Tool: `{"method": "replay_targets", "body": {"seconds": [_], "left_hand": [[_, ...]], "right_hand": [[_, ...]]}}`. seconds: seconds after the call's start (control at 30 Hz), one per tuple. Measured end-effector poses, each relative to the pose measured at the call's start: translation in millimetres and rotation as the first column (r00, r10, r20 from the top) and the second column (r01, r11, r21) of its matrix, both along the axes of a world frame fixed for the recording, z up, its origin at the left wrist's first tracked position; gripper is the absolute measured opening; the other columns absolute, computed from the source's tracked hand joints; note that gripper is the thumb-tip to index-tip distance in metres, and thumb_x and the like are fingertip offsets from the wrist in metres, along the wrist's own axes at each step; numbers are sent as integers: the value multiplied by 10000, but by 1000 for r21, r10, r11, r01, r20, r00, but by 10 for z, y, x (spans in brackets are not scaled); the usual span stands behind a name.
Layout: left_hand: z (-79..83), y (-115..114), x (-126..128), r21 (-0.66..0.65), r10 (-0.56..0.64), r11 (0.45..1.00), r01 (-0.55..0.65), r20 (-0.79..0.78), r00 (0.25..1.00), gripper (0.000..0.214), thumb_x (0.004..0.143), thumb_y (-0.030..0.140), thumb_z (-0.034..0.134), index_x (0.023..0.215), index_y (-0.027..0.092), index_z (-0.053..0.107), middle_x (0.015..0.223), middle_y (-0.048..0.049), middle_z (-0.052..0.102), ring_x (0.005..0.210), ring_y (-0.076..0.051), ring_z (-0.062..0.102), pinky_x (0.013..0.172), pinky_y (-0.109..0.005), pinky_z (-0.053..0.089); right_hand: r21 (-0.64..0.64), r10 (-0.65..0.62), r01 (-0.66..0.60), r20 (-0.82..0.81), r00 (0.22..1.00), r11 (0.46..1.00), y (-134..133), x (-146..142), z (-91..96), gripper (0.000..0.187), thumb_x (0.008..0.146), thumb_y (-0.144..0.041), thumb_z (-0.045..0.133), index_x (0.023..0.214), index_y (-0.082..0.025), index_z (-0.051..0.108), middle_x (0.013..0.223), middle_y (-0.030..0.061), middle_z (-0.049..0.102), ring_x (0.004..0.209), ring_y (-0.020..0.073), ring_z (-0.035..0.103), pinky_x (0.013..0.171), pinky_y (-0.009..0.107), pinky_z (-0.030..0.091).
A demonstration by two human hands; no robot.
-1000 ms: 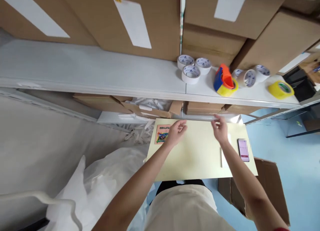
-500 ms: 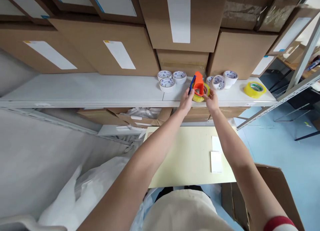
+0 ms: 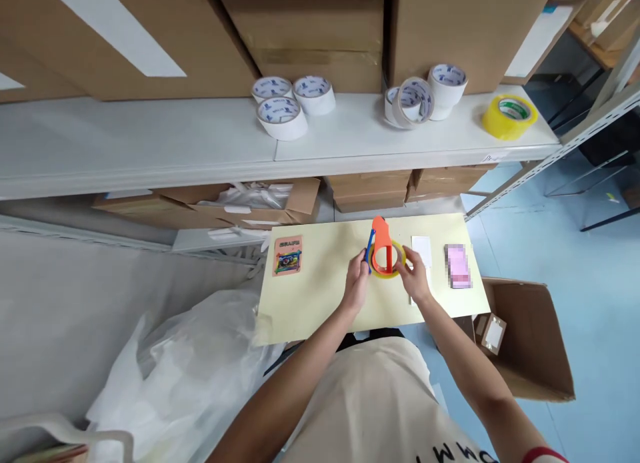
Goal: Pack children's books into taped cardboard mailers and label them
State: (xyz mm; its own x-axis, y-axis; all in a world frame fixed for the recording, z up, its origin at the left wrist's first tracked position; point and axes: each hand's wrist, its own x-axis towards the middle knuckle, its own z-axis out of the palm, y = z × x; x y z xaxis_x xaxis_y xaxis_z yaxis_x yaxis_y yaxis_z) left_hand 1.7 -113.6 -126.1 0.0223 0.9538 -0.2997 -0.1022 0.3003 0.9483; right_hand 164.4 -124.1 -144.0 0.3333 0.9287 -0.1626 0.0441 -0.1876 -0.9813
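Above the small table, both hands hold an orange tape dispenser with a blue part along its left side. A yellow tape roll sits at the dispenser, its ring showing around the orange frame. My left hand is closed on the dispenser's left side by the blue part. On the other side, the fingers of my right hand grip the roll's right edge. Part of the dispenser's lower end lies behind the fingers.
Below is a pale yellow table bearing a picture card, white paper and a pink item. The shelf carries white tape rolls and another yellow roll. An open carton stands lower right.
My hands have brought the dispenser and yellow roll from the shelf edge down and back over the table. The view has tilted downward, showing the picture card and pink item.
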Motion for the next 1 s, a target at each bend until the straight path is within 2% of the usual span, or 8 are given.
{"method": "replay_targets", "body": {"seconds": [0.07, 0.13, 0.2, 0.3, 0.53, 0.73, 0.87, 1.0], "left_hand": [[-230, -122, 17, -180, -37, 983, 43, 36, 999, 651, 825, 677, 520, 1328, 265, 536, 1508, -106, 427, 1383, -308, 409, 1041, -469, 453], [-402, -199, 37, -297, -62, 952, 74, 49, 997, 603, 837, 649, 525, 1314, 280, 550, 1505, -92, 441, 1395, -305, 396, 1045, -486, 449], [-528, -238, 57, -359, -70, 929, 86, 56, 996, 564, 854, 622, 519, 1306, 287, 558, 1497, -81, 458, 1400, -297, 394, 1056, -494, 439], [-660, -241, 84, -408, -67, 908, 91, 73, 995, 541, 874, 598, 503, 1308, 280, 553, 1494, -80, 467, 1403, -286, 394, 1073, -489, 423], [-846, -168, 163, -429, -105, 893, 135, 93, 990, 571, 886, 582, 496, 1367, 274, 498, 1548, -81, 391, 1422, -272, 364, 1100, -465, 391], [-909, -182, 142, -477, -147, 866, 151, 47, 988, 627, 855, 590, 531, 1397, 277, 480, 1526, -89, 427, 1417, -292, 368, 1112, -477, 364], [-868, -314, -20, -469, -130, 873, 136, 45, 990, 602, 817, 586, 596, 1329, 272, 558, 1527, -104, 419, 1430, -320, 341, 1114, -502, 357], [-785, -537, -336, -410, -93, 906, 108, 58, 994, 582, 726, 561, 714, 1207, 242, 637, 1477, -134, 481, 1387, -344, 409, 1106, -502, 382]], "right_hand": [[-133, -8, 7, -8, 1000, 991, -188, 9, -291, 527, 751, -426, 659, 1226, -208, 591, 1286, 143, 579, 1225, 293, 545, 987, 475, 504], [-239, -18, 11, -26, 1000, 971, -335, 20, -509, 546, 743, -441, 659, 1229, -201, 595, 1298, 148, 573, 1224, 300, 548, 984, 466, 506], [-306, -31, 15, -46, 998, 952, -432, 30, -658, 569, 740, -460, 659, 1242, -202, 591, 1318, 147, 562, 1234, 299, 544, 988, 451, 502], [-370, -47, 20, -65, 997, 929, -486, 47, -778, 606, 744, -484, 657, 1274, -199, 577, 1348, 142, 552, 1266, 300, 521, 1018, 443, 477], [-429, -47, 27, -37, 998, 903, -405, 105, -861, 718, 748, -518, 659, 1376, -208, 501, 1468, 112, 463, 1361, 287, 428, 1126, 429, 370], [-435, 20, -15, 7, 1000, 900, -390, 146, -907, 769, 754, -489, 649, 1426, -190, 427, 1492, 126, 427, 1379, 297, 399, 1127, 442, 369], [-353, 102, -40, 159, 982, 935, -455, 110, -899, 776, 780, -462, 621, 1457, -194, 353, 1494, 138, 413, 1397, 302, 362, 1121, 492, 359], [-194, 111, -37, 387, 916, 980, -510, 30, -778, 716, 824, -453, 561, 1440, -159, 345, 1492, 188, 381, 1412, 328, 328, 1123, 559, 326]]}}
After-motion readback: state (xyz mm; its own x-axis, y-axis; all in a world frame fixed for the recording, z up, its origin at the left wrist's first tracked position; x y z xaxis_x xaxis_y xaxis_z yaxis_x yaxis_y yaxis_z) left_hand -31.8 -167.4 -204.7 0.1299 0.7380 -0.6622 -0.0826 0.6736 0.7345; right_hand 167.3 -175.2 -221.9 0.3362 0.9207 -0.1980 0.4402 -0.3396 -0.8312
